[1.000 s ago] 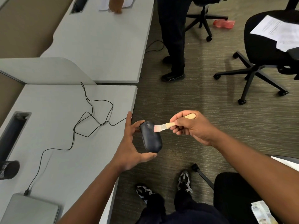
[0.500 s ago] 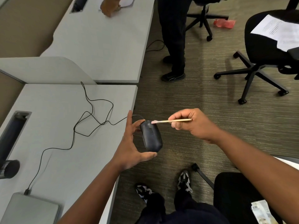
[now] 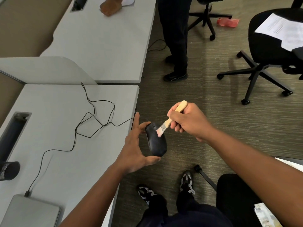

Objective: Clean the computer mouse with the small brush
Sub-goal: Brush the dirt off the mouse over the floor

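My left hand (image 3: 134, 149) holds a black wired computer mouse (image 3: 155, 141) in the air just off the desk's right edge, thumb under its rear and fingers along its left side. My right hand (image 3: 188, 122) grips the wooden handle of a small brush (image 3: 170, 119). The handle slants up to the right, and the pinkish bristles touch the front top of the mouse. The mouse's black cable (image 3: 91, 122) loops over the grey desk (image 3: 54, 145) down to a plug at the grey laptop (image 3: 31, 212).
A second grey desk (image 3: 105, 43) lies beyond, with another person's hand resting on it. A person in dark trousers (image 3: 175, 46) stands beside it. Black office chairs (image 3: 268, 51) stand on the carpet to the right, one with papers. My own chair (image 3: 232, 194) is at lower right.
The brush has turned from lying flat and edge-on to slanting steeply, handle up to the right, and its bristles have come down onto the mouse's front. My left hand has kept the mouse still.
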A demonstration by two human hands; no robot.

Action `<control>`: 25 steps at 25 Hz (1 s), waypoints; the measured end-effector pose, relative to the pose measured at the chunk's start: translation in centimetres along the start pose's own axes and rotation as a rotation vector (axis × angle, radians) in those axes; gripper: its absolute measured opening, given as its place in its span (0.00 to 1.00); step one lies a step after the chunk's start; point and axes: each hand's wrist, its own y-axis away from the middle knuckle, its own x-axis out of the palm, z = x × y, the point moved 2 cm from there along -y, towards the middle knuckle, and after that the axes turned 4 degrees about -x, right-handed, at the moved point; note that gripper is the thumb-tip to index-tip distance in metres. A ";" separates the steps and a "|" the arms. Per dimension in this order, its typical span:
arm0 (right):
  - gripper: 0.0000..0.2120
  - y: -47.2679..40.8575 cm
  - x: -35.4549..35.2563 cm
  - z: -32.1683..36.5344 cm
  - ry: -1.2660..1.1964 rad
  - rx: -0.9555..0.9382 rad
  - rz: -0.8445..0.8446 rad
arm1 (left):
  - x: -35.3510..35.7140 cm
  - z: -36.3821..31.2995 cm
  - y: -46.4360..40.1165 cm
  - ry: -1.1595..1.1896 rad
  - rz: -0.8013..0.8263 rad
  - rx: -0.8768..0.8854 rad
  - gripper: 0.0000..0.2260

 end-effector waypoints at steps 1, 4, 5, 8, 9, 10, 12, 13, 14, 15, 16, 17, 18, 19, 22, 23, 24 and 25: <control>0.06 0.0 0.2 0.0 0.016 -0.014 -0.024 | 0.1 0.0 0.1 0.002 0.010 0.000 0.57; 0.07 -0.1 0.7 -0.2 0.019 -0.037 -0.069 | 0.3 0.0 0.2 -0.006 0.023 -0.007 0.55; 0.07 -0.1 0.9 -0.3 0.016 -0.044 -0.076 | 0.3 0.0 0.3 -0.010 0.023 -0.019 0.56; 0.06 0.0 1.1 -0.6 0.007 -0.063 -0.112 | 0.3 -0.2 0.4 -0.020 0.035 -0.025 0.60; 0.05 0.0 1.1 -0.8 -0.002 -0.069 -0.123 | 0.4 -0.2 0.5 -0.020 0.042 -0.023 0.60; 0.05 0.0 1.2 -0.9 -0.011 -0.076 -0.133 | 0.5 -0.1 0.6 -0.015 0.048 -0.027 0.60; 0.05 0.2 1.5 -1.1 -0.023 -0.101 -0.156 | 0.6 -0.1 0.7 0.006 0.065 -0.040 0.63; 0.05 0.3 1.6 -1.2 -0.027 -0.120 -0.176 | 0.6 -0.2 0.8 0.018 0.077 -0.042 0.65; 0.04 0.4 1.7 -1.3 -0.031 -0.142 -0.201 | 0.6 -0.3 0.9 0.028 0.086 -0.042 0.65; 0.04 0.6 1.7 -1.4 -0.039 -0.161 -0.226 | 0.6 -0.4 0.9 0.032 0.089 -0.043 0.64; 0.04 0.7 1.7 -1.4 -0.054 -0.173 -0.243 | 0.5 -0.3 0.8 0.031 0.083 -0.045 0.63; 0.04 0.8 1.7 -1.3 -0.074 -0.181 -0.248 | 0.4 -0.2 0.7 0.030 0.074 -0.049 0.63; 0.04 0.9 1.6 -1.2 -0.084 -0.188 -0.237 | 0.3 -0.1 0.7 0.031 0.068 -0.053 0.63; 0.06 0.9 1.5 -0.9 -0.076 -0.198 -0.214 | 0.2 0.0 0.7 0.030 0.067 -0.053 0.64; 0.12 1.0 1.2 0.0 0.021 -0.217 -0.063 | 0.2 0.0 0.8 0.004 0.084 -0.050 0.69; 0.12 1.1 1.2 0.3 0.077 -0.230 0.006 | 0.2 -0.1 0.8 -0.009 0.097 -0.051 0.70; 0.12 1.2 1.3 0.5 0.139 -0.251 0.068 | 0.2 -0.2 0.8 -0.023 0.110 -0.054 0.72; 0.11 1.2 1.5 0.6 0.193 -0.279 0.110 | 0.2 -0.4 0.8 -0.036 0.122 -0.057 0.72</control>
